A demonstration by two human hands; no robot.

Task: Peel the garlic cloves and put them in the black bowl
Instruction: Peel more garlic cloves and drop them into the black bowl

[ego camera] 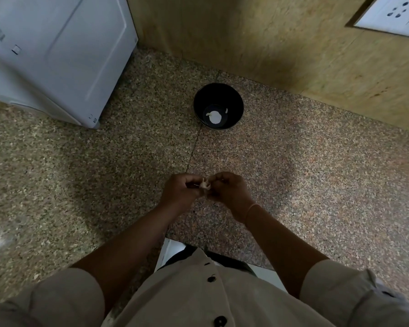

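A black bowl (218, 95) stands on the speckled granite counter near the back wall, with pale peeled garlic pieces (214, 116) lying on its bottom. Closer to me, above the counter, my left hand (180, 192) and my right hand (229, 192) meet with curled fingers. Between their fingertips sits a small pale garlic clove (204, 185) with loose skin sticking out. Both hands pinch it; most of the clove is hidden by the fingers.
A white appliance (57, 55) stands at the back left on the counter (104, 173). A tan wall (269, 43) runs behind the bowl, with a white socket plate (392, 15) at the top right. The counter's front edge is near my shirt.
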